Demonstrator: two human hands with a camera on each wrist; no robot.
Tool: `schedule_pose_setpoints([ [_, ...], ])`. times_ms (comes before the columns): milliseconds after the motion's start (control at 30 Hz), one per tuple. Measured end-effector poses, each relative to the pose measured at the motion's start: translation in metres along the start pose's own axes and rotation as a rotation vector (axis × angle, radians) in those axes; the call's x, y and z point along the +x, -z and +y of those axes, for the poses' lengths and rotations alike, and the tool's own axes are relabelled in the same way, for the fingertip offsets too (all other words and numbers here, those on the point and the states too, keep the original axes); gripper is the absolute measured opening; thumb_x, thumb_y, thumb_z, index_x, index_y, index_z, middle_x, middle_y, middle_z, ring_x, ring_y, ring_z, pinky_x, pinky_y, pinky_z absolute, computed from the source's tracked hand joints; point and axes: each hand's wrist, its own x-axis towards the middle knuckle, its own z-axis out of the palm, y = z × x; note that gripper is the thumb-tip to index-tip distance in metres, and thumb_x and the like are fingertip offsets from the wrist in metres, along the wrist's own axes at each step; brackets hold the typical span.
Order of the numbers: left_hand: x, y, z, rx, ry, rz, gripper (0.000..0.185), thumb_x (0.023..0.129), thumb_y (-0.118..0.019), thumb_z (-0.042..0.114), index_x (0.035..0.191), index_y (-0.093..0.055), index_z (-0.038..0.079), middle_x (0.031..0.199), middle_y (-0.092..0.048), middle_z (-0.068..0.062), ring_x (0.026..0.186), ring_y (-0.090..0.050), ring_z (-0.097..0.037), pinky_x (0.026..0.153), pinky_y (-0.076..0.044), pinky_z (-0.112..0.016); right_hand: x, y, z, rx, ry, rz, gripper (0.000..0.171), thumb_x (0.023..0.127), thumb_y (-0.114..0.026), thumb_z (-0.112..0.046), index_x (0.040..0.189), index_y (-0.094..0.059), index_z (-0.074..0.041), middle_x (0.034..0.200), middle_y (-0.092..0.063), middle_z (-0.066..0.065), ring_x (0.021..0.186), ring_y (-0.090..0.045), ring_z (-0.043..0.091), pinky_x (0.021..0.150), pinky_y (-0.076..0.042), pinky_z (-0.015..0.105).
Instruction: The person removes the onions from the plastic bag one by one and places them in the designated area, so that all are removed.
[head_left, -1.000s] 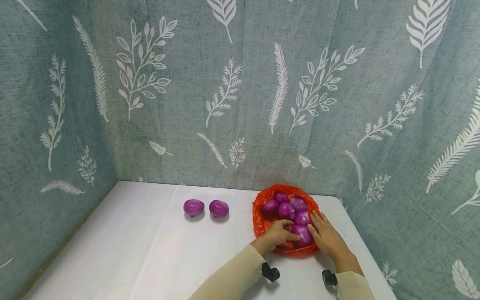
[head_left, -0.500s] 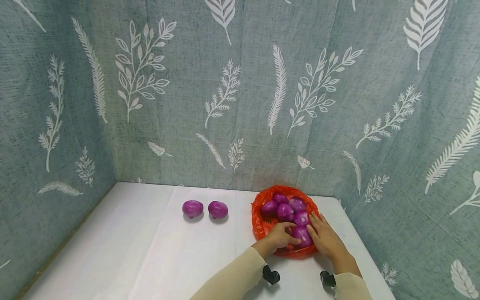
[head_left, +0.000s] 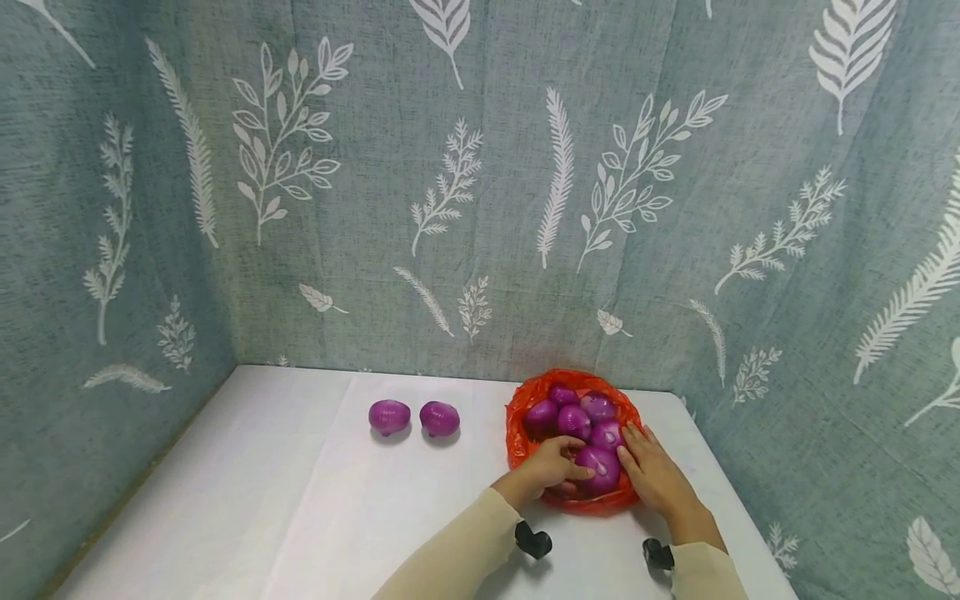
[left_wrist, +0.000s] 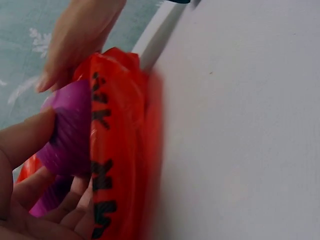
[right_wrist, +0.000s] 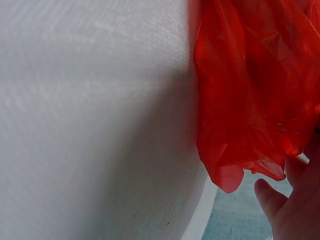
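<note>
We seem to be gripping the glossy, round purple onion (head_left: 600,469) between half-curled thumb and fingers of our left hand (head_left: 553,467) in the crumpled red plastic bag (head_left: 517,442), our right hand (head_left: 660,481) beside it near-straight, holding nothing; lifting would need firmness.

The plastic bag (head_left: 517,425) is bright red, printed with black lettering (left_wrist: 102,172); the onions (head_left: 573,422) are purple with pale glints. White tabletop (head_left: 210,508); grey-green backdrop cloth (head_left: 510,200) patterned with white leaves and sprigs; plain beige sleeves (head_left: 461,546); black wrist devices (head_left: 533,541).
</note>
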Motion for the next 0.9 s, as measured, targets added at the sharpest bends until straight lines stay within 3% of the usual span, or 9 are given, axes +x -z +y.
schedule_pose_setpoints([
  [300, -0.005, 0.015, 0.002, -0.065, 0.016, -0.021, 0.044, 0.082, -0.078, 0.012, 0.123, -0.063, 0.014, 0.104, -0.059, -0.008, 0.075, -0.066, -0.023, 0.066, -0.058, -0.039, -0.001, 0.004, -0.004, 0.005, -0.022, -0.033, 0.069, 0.103, -0.034, -0.052, 0.151, -0.028, -0.003, 0.156, -0.025, 0.020, 0.143, -0.012, 0.043, 0.108, -0.019, 0.064],
  [900, -0.016, 0.044, 0.003, -0.216, -0.005, -0.066, 0.040, 0.087, -0.074, 0.013, 0.124, -0.060, 0.006, 0.109, -0.061, -0.009, 0.084, -0.065, -0.024, 0.071, -0.058, -0.041, 0.000, 0.004, -0.004, 0.019, 0.016, -0.016, 0.065, 0.104, -0.039, -0.044, 0.149, -0.030, 0.002, 0.154, -0.027, 0.023, 0.142, -0.013, 0.046, 0.109, -0.017, 0.063],
])
